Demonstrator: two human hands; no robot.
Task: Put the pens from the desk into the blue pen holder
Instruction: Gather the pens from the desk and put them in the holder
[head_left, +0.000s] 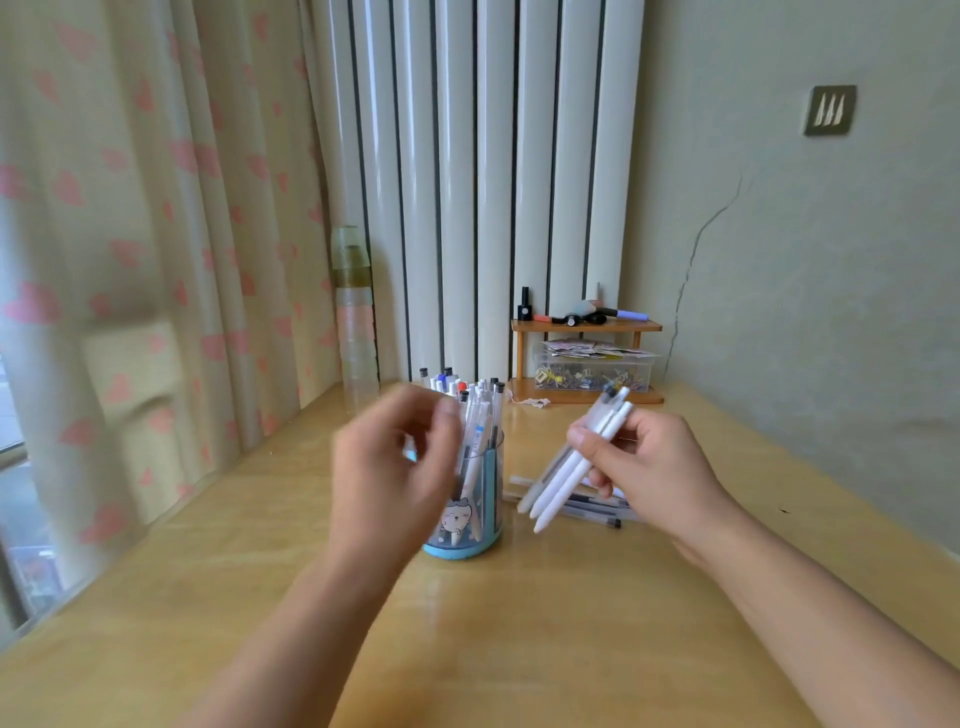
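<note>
Home desk; heart curtains

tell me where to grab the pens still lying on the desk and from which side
Judging by their pose, pinch the loose pens mid-barrel from above: they lie flat on the desk, just right of the blue pen holder, under the right hand, which already holds a bundle of white pens.

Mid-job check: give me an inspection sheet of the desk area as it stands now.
Surface: wooden desk, glossy.
Job's things: blue pen holder upright, many pens inside; loose pens lying on the desk to its right.
Clutter: small wooden shelf with small items on top; clear box beneath; tall clear bottle.
Hands: left hand blurred in front of the holder, grip unclear; right hand grips a bunch of white pens.
Cables: nothing seen.
Surroundings: curtain, radiator, cracked wall.
</note>
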